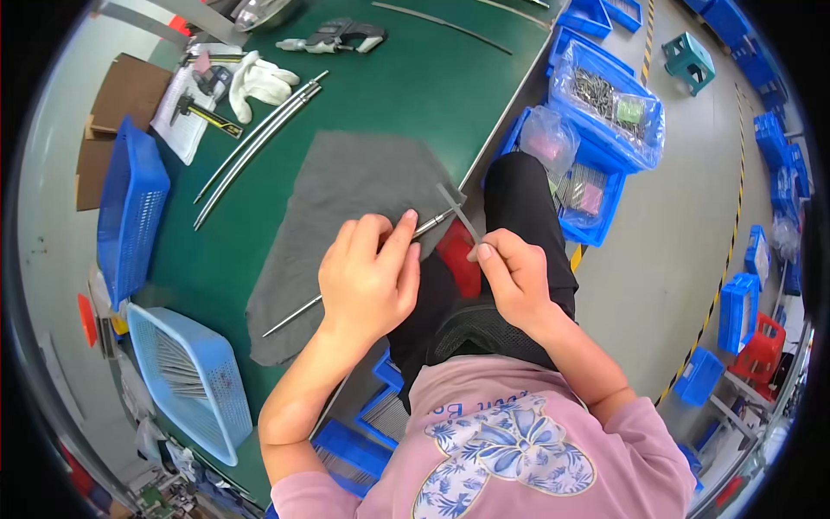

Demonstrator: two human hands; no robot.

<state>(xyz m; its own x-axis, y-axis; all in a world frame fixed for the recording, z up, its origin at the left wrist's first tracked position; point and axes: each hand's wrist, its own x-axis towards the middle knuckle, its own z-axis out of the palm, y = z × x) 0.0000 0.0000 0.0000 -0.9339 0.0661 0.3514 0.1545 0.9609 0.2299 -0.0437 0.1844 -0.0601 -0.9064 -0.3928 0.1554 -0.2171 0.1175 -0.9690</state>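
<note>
Over the grey cloth (pixel 346 173) on the green table (pixel 432 69), my left hand (pixel 363 277) is closed on a thin shiny metal rod (pixel 292 317). The rod slants from a pointed end at lower left to its other end near the table edge, and my left fingers cover its middle. My right hand (pixel 519 281) pinches the lower end of a narrow grey strip (pixel 451 202). That strip crosses the rod close to its upper right end; whether they touch I cannot tell.
Several bent metal rods (pixel 259 147), a white glove (pixel 261 82), a hammer (pixel 207 117) and a micrometer (pixel 339 36) lie farther back. Blue baskets (pixel 138 203) line the left side. Blue bins (pixel 614 143) with small metal parts stand on the right, near a green stool (pixel 689 62).
</note>
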